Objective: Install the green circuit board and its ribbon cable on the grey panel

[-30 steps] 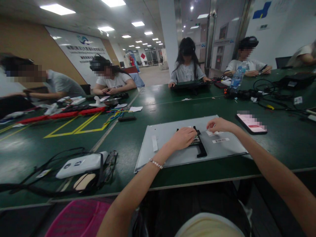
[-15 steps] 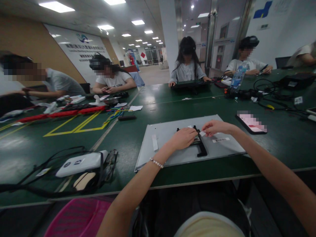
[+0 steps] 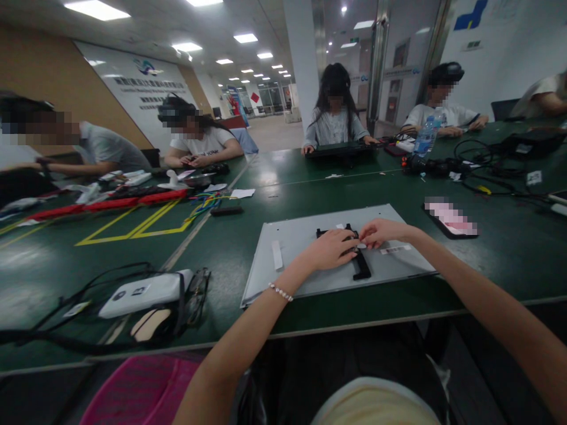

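A grey flat panel lies on the green table in front of me. A black bracket sits on the panel's middle. My left hand rests on the bracket with its fingers curled over a small part there. My right hand meets it from the right, fingertips pinched on a small white piece, perhaps a strip of tape, at the bracket's top. A white barcode label is stuck on the panel just right of the hands. A white strip lies on the panel's left part.
A phone lies right of the panel. At the left near edge are a white device with black cables and glasses. A pink basket sits below the table edge. Several people work across the table, with cables and a bottle.
My right hand has moved left from the label area to the top of the bracket, carrying the small white piece, and now touches my left hand. The left hand stayed put.
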Motion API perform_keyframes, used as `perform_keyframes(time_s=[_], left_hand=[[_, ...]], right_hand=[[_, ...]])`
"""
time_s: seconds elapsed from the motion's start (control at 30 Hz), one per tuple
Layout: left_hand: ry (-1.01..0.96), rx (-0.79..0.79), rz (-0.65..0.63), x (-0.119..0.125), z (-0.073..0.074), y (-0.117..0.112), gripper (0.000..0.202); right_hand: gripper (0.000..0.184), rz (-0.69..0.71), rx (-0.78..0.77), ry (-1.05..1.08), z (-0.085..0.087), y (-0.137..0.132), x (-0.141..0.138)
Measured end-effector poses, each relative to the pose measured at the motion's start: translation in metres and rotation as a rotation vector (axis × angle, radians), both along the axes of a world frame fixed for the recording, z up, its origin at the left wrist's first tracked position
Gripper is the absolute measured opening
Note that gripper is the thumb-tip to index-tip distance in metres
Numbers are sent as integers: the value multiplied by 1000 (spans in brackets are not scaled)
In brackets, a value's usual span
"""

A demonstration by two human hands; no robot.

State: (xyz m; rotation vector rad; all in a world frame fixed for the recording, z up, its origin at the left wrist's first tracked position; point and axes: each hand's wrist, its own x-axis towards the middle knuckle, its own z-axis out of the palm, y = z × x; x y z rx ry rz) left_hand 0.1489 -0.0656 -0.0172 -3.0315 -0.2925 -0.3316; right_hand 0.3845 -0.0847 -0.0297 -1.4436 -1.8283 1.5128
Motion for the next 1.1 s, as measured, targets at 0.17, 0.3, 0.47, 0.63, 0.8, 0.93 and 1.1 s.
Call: perform_keyframes(time_s=[0.17,0.3,0.47,0.63,0.8,0.93,1.1], left_hand=[[3,-4,-7,1,0,1,30],[-1,-3,-10,1,1,-1,29],[-2,-4,-10,2,3,-2,29],[2,-10,-20,2,4,-3,27],[20,-4,-21,3,4,-3,26],[25,2,-21,3,3,-2,27],[30,4,-27,3,3,-1,28]], right_hand=[[26,19,38,-63,1,0,-1],[24,21,80,-101,1,-1,-3],[23,37,114,-116,0,-1,-4],[24,38,114,-121,-3,1,-2],[24,53,133,-106,-5,2,-2],[24,50,131,-116,-3,1,-3],[23,47,127,-126,-1,1,-4]])
